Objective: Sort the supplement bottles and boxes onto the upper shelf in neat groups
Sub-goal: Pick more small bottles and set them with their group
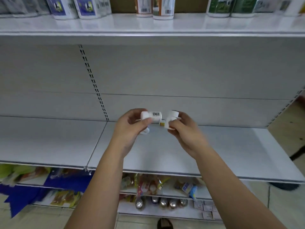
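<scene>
Your left hand (130, 126) pinches a bottle (156, 115) at its cap; your right hand (183, 129) clamps a second bottle (170, 119). Both look light, rigid, slick: grip the bodies.

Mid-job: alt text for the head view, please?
The left hand grips a barcoded white bottle, the right hand a second white bottle, above the middle shelf. Labelled bottles stand grouped on the upper shelf.

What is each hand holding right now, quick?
Left hand: fingers grip a barcoded white bottle, lying sideways.
Right hand: fingers grip a second white bottle.
</scene>
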The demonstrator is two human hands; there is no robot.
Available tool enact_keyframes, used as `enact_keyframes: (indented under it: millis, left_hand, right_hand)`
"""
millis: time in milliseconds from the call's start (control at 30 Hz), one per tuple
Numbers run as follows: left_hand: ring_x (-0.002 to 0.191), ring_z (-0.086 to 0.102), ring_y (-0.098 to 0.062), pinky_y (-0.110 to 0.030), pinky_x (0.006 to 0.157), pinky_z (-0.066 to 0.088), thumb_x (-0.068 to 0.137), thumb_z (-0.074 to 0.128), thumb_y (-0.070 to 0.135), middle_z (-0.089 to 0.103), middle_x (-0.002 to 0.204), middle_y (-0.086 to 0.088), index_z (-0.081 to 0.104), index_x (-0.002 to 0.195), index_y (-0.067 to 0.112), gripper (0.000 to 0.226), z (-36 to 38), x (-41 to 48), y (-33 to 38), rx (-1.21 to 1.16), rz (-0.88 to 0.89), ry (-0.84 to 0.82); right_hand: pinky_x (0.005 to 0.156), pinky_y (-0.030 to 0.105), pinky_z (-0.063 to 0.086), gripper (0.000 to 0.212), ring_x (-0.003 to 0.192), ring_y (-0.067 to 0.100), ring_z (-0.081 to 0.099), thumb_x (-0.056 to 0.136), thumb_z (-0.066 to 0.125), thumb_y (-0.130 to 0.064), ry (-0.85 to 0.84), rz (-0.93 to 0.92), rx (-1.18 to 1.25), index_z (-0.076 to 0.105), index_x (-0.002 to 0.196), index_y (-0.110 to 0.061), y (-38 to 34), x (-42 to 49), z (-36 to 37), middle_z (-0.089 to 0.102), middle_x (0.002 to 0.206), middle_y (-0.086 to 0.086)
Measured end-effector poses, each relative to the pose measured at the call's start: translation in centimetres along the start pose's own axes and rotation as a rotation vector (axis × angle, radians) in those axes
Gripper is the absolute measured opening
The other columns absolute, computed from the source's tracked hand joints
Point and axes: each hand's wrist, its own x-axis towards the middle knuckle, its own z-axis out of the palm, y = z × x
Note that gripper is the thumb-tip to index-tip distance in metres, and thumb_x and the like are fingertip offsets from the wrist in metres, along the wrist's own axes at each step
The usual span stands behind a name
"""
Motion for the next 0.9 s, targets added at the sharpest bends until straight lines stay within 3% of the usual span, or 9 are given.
enact_keyframes:
  millis: [133,200,333,400,500,567,667,833,900]
  left_hand:
    - [0.109,0.065,-0.026,-0.045,0.093,0.053,0.072,0.075,0.019,0.071,0.107,-0.002,0.075,0.101,0.03,0.032,1.0,-4.0,4.7,-0.075,0.077,-0.057]
    - [0.105,0.067,-0.026,-0.04,0.087,0.055,0.074,0.071,0.012,0.069,0.106,-0.004,0.072,0.106,0.024,0.034,1.8,-5.6,7.0,-0.129,0.115,-0.108]
    - [0.089,0.069,-0.024,-0.036,0.074,0.057,0.077,0.06,0.006,0.065,0.093,-0.005,0.07,0.102,0.02,0.031,3.9,-8.3,11.7,-0.151,0.195,-0.177]
    - [0.091,0.069,-0.028,-0.04,0.07,0.058,0.086,0.053,0.002,0.062,0.093,-0.01,0.07,0.102,0.019,0.03,5.0,-9.3,13.7,-0.168,0.212,-0.233]
    - [0.091,0.069,-0.025,-0.034,0.057,0.059,0.096,0.038,-0.004,0.062,0.093,-0.007,0.069,0.105,0.019,0.04,6.9,-10.3,16.5,-0.151,0.231,-0.313]
    - [0.088,0.069,-0.022,-0.029,0.055,0.057,0.096,0.041,-0.004,0.062,0.095,-0.006,0.07,0.103,0.019,0.038,8.5,-10.6,18.0,-0.117,0.273,-0.344]
    - [0.086,0.068,-0.016,-0.027,0.059,0.056,0.083,0.064,0.013,0.066,0.091,-0.002,0.068,0.101,0.022,0.021,11.3,-10.2,19.8,-0.02,0.356,-0.347]
    - [0.097,0.071,-0.019,-0.033,0.067,0.059,0.07,0.067,0.019,0.075,0.097,-0.004,0.062,0.11,0.013,0.041,17.1,-8.4,22.1,0.072,0.345,-0.402]
    - [0.101,0.069,-0.016,-0.035,0.078,0.06,0.069,0.071,0.027,0.074,0.104,-0.002,0.069,0.105,0.023,0.036,19.5,-7.2,22.7,0.204,0.355,-0.426]
  right_hand:
    - [0.084,0.032,0.053,0.026,0.091,0.016,0.063,0.092,0.054,-0.002,-0.012,-0.129,0.016,0.06,0.109,-0.021,-5.0,-5.3,0.9,0.067,0.095,-0.003]
    - [0.086,0.035,0.052,0.026,0.088,0.013,0.065,0.092,0.053,-0.002,-0.028,-0.188,0.007,0.061,0.107,-0.022,-7.2,-7.5,0.9,0.069,0.089,-0.009]
    - [0.076,0.024,0.052,0.03,0.079,0.005,0.064,0.093,0.051,-0.002,-0.077,-0.284,-0.03,0.058,0.114,-0.022,-11.2,-10.8,0.1,0.068,0.082,-0.017]
    - [0.074,0.022,0.05,0.032,0.077,0.005,0.063,0.09,0.055,-0.004,-0.103,-0.334,-0.032,0.058,0.117,-0.022,-13.1,-11.9,-0.7,0.067,0.08,-0.017]
    - [0.075,0.023,0.05,0.034,0.079,0.007,0.062,0.088,0.056,-0.005,-0.144,-0.394,-0.039,0.058,0.118,-0.021,-15.9,-13.0,-2.2,0.066,0.081,-0.014]
    - [0.075,0.024,0.05,0.034,0.079,0.008,0.062,0.084,0.058,-0.008,-0.174,-0.436,-0.048,0.059,0.116,-0.022,-17.7,-13.3,-3.5,0.066,0.082,-0.013]
    - [0.074,0.025,0.051,0.037,0.079,0.009,0.062,0.077,0.058,-0.015,-0.169,-0.496,-0.105,0.06,0.112,-0.024,-20.6,-13.5,-6.0,0.066,0.08,-0.011]
    - [0.08,0.031,0.053,0.031,0.083,0.014,0.064,0.081,0.064,-0.015,-0.077,-0.563,-0.232,0.06,0.11,-0.026,-25.2,-12.5,-11.3,0.065,0.094,-0.001]
    - [0.082,0.034,0.054,0.031,0.082,0.015,0.065,0.078,0.066,-0.019,-0.029,-0.587,-0.322,0.061,0.107,-0.029,-26.6,-11.7,-13.5,0.064,0.096,0.001]
